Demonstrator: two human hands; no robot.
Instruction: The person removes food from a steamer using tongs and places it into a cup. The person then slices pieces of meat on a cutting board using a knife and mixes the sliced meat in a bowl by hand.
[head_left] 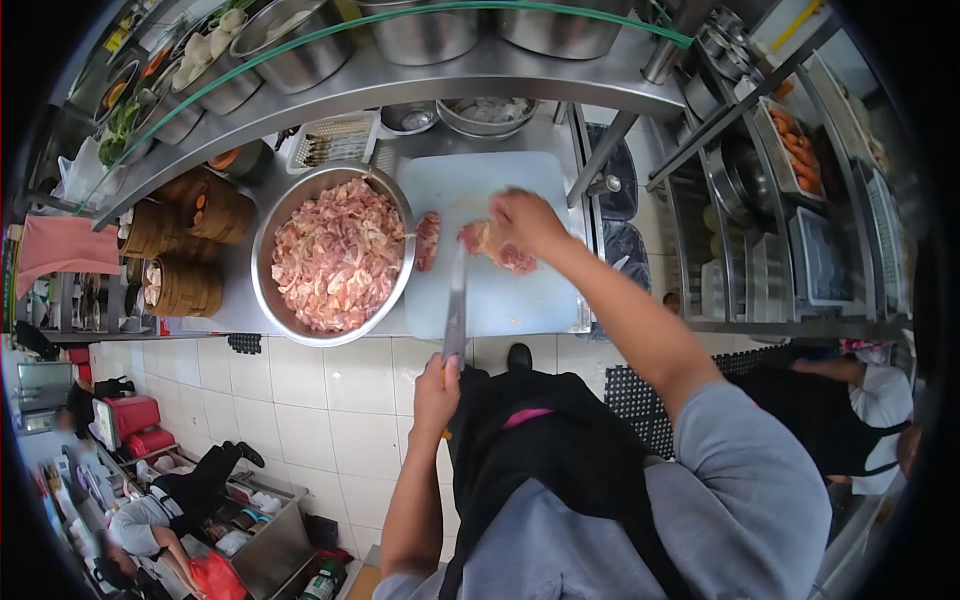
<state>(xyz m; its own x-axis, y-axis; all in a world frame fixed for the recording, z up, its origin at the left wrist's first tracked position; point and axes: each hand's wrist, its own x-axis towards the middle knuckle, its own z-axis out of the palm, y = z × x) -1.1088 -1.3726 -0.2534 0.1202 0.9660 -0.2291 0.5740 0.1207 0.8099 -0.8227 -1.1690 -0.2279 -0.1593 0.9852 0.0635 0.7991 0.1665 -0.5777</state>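
My left hand is wrapped round the handle of a knife. The blade points away from me across the cutting board, its tip by a piece of raw chicken. Over that piece is my right hand, fingers bent and pressed together at its far side, slightly blurred. A narrow strip of raw meat lies to the left on the board. Beside the board stands a large steel bowl heaped with cut raw chicken.
Behind the board are a white basket and a steel bowl. Bamboo steamers stand at left. A steel shelf with pots crosses above the counter. Other people are at lower left and far right.
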